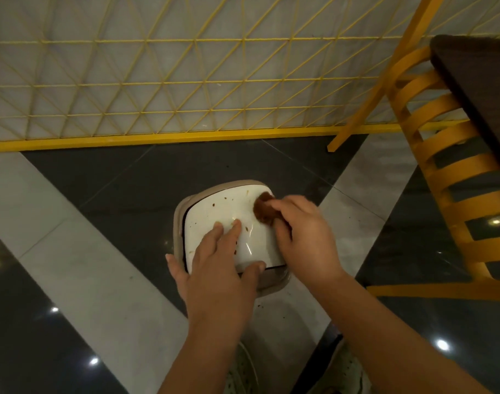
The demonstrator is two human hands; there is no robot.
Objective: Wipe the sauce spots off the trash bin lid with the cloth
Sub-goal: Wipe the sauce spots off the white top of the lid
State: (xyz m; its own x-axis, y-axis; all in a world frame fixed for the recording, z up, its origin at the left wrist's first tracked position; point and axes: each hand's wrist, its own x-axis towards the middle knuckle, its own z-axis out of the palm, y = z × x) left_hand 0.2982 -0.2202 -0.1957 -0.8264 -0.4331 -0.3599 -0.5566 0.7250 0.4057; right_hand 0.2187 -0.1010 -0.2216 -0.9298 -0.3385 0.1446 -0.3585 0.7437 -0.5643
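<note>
A small trash bin stands on the floor, its white lid [214, 211] framed by a beige rim [237, 184]. Several small brown sauce spots [214, 205] dot the lid. My left hand [214, 260] lies flat on the lid's near left part, fingers straight and thumb along the near edge. My right hand [303, 234] grips a bunched brown cloth [263, 209] and presses it on the lid's far right corner.
A yellow wooden chair [448, 172] and a dark table edge [476, 89] stand to the right. A yellow wire-mesh fence [169, 81] runs along the back. The floor is glossy dark and light tiles [86, 251]. My shoes show at the bottom.
</note>
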